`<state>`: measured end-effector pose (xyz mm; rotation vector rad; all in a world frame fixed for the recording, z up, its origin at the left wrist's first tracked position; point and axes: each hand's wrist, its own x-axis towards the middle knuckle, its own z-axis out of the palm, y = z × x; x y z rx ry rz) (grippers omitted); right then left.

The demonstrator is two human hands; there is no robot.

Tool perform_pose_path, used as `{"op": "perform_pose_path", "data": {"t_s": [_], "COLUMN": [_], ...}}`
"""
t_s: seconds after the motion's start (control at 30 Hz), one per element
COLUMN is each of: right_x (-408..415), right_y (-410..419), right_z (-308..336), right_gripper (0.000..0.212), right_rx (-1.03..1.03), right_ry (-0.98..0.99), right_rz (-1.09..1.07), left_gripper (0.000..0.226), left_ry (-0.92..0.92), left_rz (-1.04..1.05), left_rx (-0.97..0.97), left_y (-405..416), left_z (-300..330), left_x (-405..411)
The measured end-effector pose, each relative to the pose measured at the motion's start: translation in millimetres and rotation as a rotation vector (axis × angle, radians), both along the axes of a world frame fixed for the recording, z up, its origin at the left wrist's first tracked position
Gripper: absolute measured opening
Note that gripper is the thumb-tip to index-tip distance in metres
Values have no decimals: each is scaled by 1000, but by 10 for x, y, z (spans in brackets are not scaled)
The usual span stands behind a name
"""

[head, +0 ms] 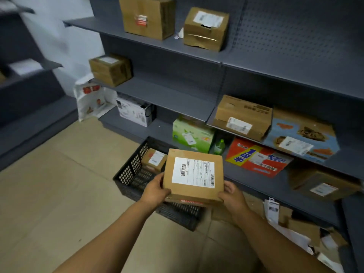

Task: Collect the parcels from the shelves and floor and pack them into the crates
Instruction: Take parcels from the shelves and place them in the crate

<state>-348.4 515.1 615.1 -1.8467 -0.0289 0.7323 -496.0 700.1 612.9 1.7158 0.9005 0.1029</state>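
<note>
Our left hand (156,191) and right hand (233,197) gripping the flat labelled parcel (194,177) by its near corners, above the black crate (130,172); at twelve o'clock, grey shelves (167,95) bearing more boxes

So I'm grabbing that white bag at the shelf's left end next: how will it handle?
The white bag looks crumpled and sagging, so probably floppy and light. Its plastic-looking skin may be slippery; grip an edge rather than push it.

dark grey shelving (177,95), beige tiled floor (59,184), pale wall (65,40).
</note>
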Motion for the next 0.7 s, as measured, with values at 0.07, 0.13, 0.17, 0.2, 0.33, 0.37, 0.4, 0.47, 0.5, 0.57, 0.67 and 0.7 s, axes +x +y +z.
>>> {"op": "perform_pose_path", "data": {"t_s": [0.07, 0.13, 0.17, 0.2, 0.33, 0.37, 0.4, 0.47, 0.5, 0.57, 0.67, 0.7], "right_x": [-198, -344, -395, -434, -461, -444, -418, -335, -282, -149, 84, 157], "right_y": [324, 592, 696, 804, 1248, 1365, 1482, 1726, 1852, 2123, 2594, 2753], "right_z": [-41, -89, -104, -119, -158, -169, -188, -246, -283, -370, -504, -546], "right_gripper": [54, 56, 57, 58, 61, 61, 61, 61, 61, 60, 61, 61], "right_rx": [-22, -33, -32, -38, -76, -83, -87, -89, -86, -75, -67, -70], "right_ry": [25, 28, 30, 30, -14, -27, -36, -45, -50, -56, -49, -51], "right_rz": [22, 48, 59, 70, 119, 133, 145, 167, 179, 202, 233, 239], "left_gripper": [62, 63, 64, 65, 65, 65, 65, 63, 62, 62, 68, 70], "left_ry": [-5, 4, 17, 31, 45, 56, 73, 107, 124, 138, 169, 194], "left_rz": [28, 49, 56, 64, 93, 93, 89, 81, 75, 56, -4, -25], "left_rx": [-18, -20, -14, -6, 24, 44, 68, 125, 154, 213, 300, 325], "left_y": [292, 551, 659, 765, 1152, 1255, 1359, 1588, 1704, 1957, 2411, 2568], "left_z": [-33, -69, -92, -110, -177, -192, -209, -244, -250, -274, -339, -362], "left_x": [-236, -411, -468, -514, -557, -540, -515, -437, -387, -265, -49, 27]}}
